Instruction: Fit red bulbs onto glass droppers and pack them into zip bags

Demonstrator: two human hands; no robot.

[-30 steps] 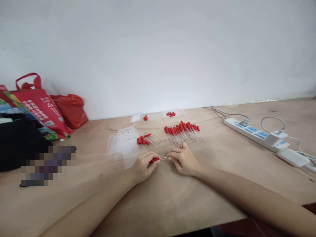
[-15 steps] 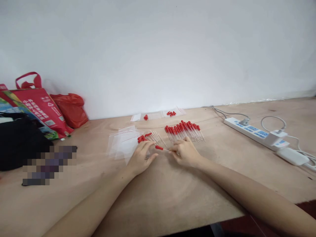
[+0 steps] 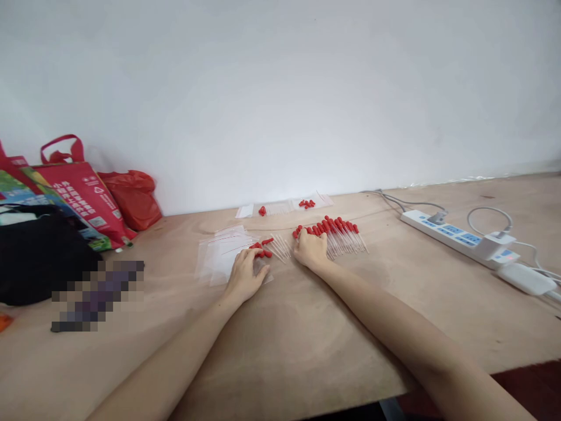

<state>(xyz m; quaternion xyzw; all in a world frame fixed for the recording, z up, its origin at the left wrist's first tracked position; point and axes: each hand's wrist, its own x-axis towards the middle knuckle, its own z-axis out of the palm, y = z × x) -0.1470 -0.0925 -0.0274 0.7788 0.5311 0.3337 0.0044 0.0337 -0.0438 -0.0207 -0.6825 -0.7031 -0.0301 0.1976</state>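
My left hand [image 3: 246,275] rests at the edge of the plastic bags, its thumb apart from its fingers. Just beyond its fingertips lie several loose red rubber bulbs [image 3: 262,253]. At the left end of a row of droppers [image 3: 339,231], my right hand [image 3: 310,248] has its fingers curled around a red-bulbed dropper [image 3: 295,234], whose tube is hidden by the hand. The row's red bulbs point toward the wall and the clear tubes toward me. Between my hands lies a small group of loose clear tubes [image 3: 280,248].
Flat clear zip bags [image 3: 221,257] overlap left of centre. Near the wall, another bag [image 3: 280,207] carries red bulbs and tubes. A white power strip [image 3: 456,234] with cables lies at right. Red shopping bags [image 3: 135,199] and a black bag [image 3: 48,254] stand at left.
My right hand has moved forward from the middle of the table to the left end of the dropper row, carrying the dropper. My left hand has stayed near the bulbs.
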